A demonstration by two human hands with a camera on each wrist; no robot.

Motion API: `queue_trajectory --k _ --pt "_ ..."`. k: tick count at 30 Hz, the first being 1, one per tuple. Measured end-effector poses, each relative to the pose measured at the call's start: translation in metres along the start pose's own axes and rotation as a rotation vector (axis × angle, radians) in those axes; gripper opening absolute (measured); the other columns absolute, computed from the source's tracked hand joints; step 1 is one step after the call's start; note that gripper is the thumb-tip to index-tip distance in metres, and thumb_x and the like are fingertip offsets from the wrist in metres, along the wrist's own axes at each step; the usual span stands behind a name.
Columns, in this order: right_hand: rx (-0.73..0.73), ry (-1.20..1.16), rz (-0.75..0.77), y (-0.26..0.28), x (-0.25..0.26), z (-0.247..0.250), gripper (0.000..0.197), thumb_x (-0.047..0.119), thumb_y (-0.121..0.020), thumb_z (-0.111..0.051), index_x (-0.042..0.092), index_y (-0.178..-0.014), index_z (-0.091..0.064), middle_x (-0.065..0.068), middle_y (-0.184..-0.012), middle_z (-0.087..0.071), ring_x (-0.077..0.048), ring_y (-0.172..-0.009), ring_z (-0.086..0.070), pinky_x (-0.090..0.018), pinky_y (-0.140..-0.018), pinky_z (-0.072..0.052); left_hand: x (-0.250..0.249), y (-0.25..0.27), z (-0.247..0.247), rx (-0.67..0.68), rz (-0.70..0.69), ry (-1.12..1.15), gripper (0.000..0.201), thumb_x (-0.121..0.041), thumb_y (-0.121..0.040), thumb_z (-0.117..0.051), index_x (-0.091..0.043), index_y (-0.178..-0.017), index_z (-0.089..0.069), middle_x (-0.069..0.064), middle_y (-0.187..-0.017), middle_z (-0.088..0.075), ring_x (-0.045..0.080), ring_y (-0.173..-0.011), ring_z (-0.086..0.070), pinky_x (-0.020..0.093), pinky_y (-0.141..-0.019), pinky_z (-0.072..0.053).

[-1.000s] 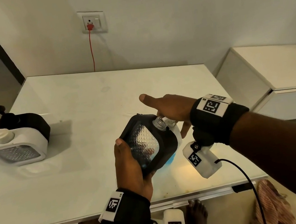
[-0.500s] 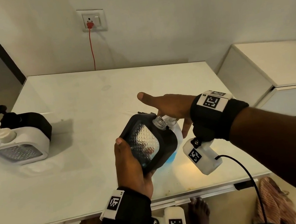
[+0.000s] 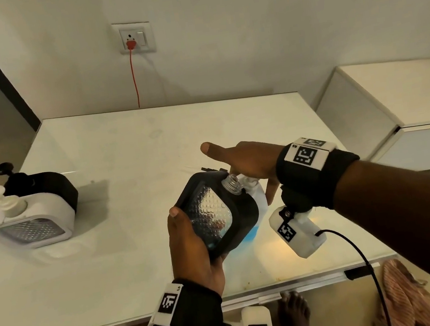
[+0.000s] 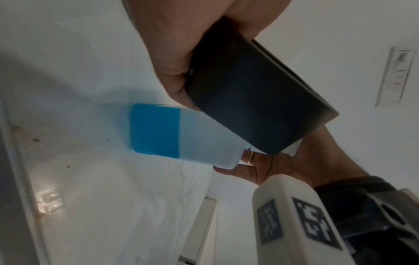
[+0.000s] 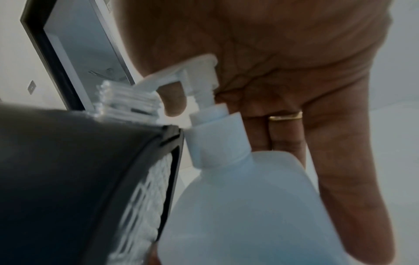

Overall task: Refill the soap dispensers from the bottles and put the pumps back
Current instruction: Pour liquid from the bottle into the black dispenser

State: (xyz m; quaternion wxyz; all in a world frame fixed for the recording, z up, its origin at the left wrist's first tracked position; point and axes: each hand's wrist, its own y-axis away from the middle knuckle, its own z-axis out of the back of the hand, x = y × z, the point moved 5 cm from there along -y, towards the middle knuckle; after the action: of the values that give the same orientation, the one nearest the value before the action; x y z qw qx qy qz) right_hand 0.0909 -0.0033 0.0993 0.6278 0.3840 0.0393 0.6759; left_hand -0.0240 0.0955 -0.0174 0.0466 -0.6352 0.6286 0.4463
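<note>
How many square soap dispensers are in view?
3. One black dispenser is held in the left hand; a white dispenser sits at the table's left edge; a second black dispenser stands right behind it. None seems hidden.

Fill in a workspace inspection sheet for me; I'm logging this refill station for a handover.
Surface: white table, glossy, faint stains near front edge.
Job's things: open-necked black dispenser tilted beside refill bottle holding blue liquid; white dispenser and second black dispenser, pumps fitted, at table's left.
Clutter: nothing seen.
Hands: left hand grips the open-necked black dispenser; right hand holds the refill bottle at its pump.
Cables: red cable from wall socket; black cable from right wrist camera.
Surroundings: white cabinet right; striped cloth on floor.
</note>
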Motion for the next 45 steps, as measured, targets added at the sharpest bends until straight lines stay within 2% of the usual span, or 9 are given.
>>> queue_trajectory --k 4,8,11,14,22,27,31,38,45 --pt "0.046 -0.014 -0.006 0.009 0.005 0.0 0.092 0.08 -0.092 -0.02 0.013 -0.152 -0.042 -0.01 -0.154 -0.046 -0.033 -0.133 -0.049 -0.048 -0.109 -0.039 0.003 -0.001 0.002 0.003 0.011 -0.011 0.041 -0.06 -0.106 -0.037 -0.04 -0.13 -0.063 0.007 -0.135 -0.066 0.036 -0.119 -0.067 0.051 -0.089 -0.061" --pt "-0.026 0.011 -0.006 0.003 0.002 -0.001 0.09 0.069 -0.1 -0.027 -0.011 -0.128 -0.06 -0.025 -0.124 -0.066 -0.037 -0.106 -0.066 -0.038 -0.08 -0.051 0.005 -0.004 0.002 -0.006 0.029 -0.015 0.042 -0.062 -0.105 -0.038 -0.041 -0.132 -0.062 0.008 -0.139 -0.064 0.037 -0.122 -0.065 0.053 -0.094 -0.06" --pt "-0.086 0.016 0.004 0.002 -0.002 0.001 0.075 0.059 -0.103 -0.034 -0.008 -0.121 -0.063 -0.021 -0.105 -0.065 -0.036 -0.102 -0.064 -0.043 -0.093 -0.05 0.005 -0.003 0.001 -0.012 0.026 -0.012 0.043 -0.063 -0.105 -0.039 -0.042 -0.134 -0.062 0.006 -0.139 -0.064 0.037 -0.124 -0.065 0.055 -0.095 -0.059" --pt "-0.031 0.018 -0.009 0.001 -0.001 0.0 0.089 0.075 -0.096 -0.028 -0.004 -0.11 -0.067 -0.02 -0.115 -0.07 -0.034 -0.1 -0.068 -0.037 -0.079 -0.053 0.007 -0.004 0.002 -0.022 0.036 -0.017 0.043 -0.063 -0.105 -0.039 -0.042 -0.135 -0.061 0.006 -0.138 -0.064 0.038 -0.123 -0.065 0.056 -0.095 -0.059" --pt "0.088 -0.095 -0.038 0.012 0.001 -0.003 0.094 0.085 -0.086 -0.025 0.017 -0.147 -0.048 -0.009 -0.15 -0.051 -0.033 -0.133 -0.05 -0.055 -0.111 -0.04 0.006 -0.004 0.002 -0.02 0.045 -0.026 0.045 -0.062 -0.105 -0.038 -0.037 -0.137 -0.058 0.009 -0.139 -0.062 0.038 -0.122 -0.064 0.058 -0.102 -0.055" --pt "0.129 -0.176 -0.105 0.012 -0.001 0.0 0.083 0.088 -0.082 -0.032 0.014 -0.104 -0.063 -0.006 -0.104 -0.068 -0.023 -0.086 -0.065 -0.04 -0.063 -0.052 0.006 -0.006 0.001 0.004 0.039 -0.023 0.047 -0.062 -0.105 -0.037 -0.038 -0.139 -0.059 0.007 -0.137 -0.066 0.035 -0.121 -0.067 0.045 -0.084 -0.062" --pt "0.016 -0.04 -0.019 0.002 -0.002 0.001 0.086 0.084 -0.088 -0.027 0.009 -0.102 -0.065 -0.01 -0.107 -0.069 -0.03 -0.1 -0.065 -0.046 -0.091 -0.052 0.006 -0.004 0.0 0.01 0.038 -0.02 0.047 -0.061 -0.105 -0.037 -0.037 -0.139 -0.059 0.009 -0.137 -0.065 0.036 -0.121 -0.066 0.049 -0.089 -0.061" --pt "-0.123 0.033 0.038 -0.013 -0.009 0.004 0.081 0.082 -0.09 -0.027 0.012 -0.052 -0.038 -0.005 -0.05 -0.045 -0.023 -0.066 -0.054 -0.044 -0.09 -0.054 0.005 -0.002 -0.001 -0.004 0.035 -0.013 0.043 -0.061 -0.105 -0.038 -0.038 -0.133 -0.062 0.008 -0.135 -0.067 0.036 -0.12 -0.067 0.052 -0.093 -0.059" --pt "0.014 -0.074 0.009 -0.007 -0.009 0.004 0.104 0.096 -0.074 -0.021 0.005 -0.093 -0.067 -0.014 -0.096 -0.072 -0.028 -0.092 -0.068 -0.039 -0.071 -0.051 0.007 -0.004 0.003 -0.018 0.05 -0.022 0.05 -0.064 -0.104 -0.039 -0.037 -0.139 -0.06 0.008 -0.138 -0.066 0.035 -0.121 -0.066 0.053 -0.096 -0.058"
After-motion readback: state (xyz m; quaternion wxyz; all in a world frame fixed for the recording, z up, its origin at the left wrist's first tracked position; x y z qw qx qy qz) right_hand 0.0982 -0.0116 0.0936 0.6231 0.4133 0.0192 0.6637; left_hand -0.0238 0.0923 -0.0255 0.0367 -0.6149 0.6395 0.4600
